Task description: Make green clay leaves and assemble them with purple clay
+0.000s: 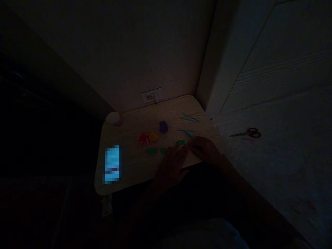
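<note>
On the table (127, 176), near a green piece (181, 142), the left hand (171, 160) is being held open and flat, seemingly for steadying, while whether anything is being gripped by the curled right hand (207, 149) cannot be told.

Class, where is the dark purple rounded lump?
In the head view, the dark purple rounded lump lies on the pale wood-look tabletop, up and right of the round orange piece.

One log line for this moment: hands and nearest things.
left hand: palm down, fingers extended | right hand: grip unclear, dark | nearest: green piece, blue stick | surface: table
</note>
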The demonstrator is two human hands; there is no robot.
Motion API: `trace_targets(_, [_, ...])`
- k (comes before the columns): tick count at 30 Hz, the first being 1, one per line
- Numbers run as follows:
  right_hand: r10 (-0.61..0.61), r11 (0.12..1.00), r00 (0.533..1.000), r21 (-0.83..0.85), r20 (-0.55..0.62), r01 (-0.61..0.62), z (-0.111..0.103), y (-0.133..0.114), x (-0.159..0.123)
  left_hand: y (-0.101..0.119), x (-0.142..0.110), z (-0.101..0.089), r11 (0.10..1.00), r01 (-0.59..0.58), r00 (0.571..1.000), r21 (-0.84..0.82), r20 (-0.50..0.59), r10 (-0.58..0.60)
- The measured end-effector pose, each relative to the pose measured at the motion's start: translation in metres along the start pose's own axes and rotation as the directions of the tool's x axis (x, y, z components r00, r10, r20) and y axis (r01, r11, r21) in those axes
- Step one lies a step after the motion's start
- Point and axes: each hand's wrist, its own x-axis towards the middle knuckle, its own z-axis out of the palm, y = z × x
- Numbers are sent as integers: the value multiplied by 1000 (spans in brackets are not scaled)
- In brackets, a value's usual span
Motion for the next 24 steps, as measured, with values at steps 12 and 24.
trace_targets(12, [-3,994,1000,110,-17,5,-6,7,-4,-2,-9,3,993,-31,993,-117,-115,18])
trace_targets(24, [-133,989,988,-57,75,137,-23,24,15,13,6,11,995,-82,997,-58,-8,82])
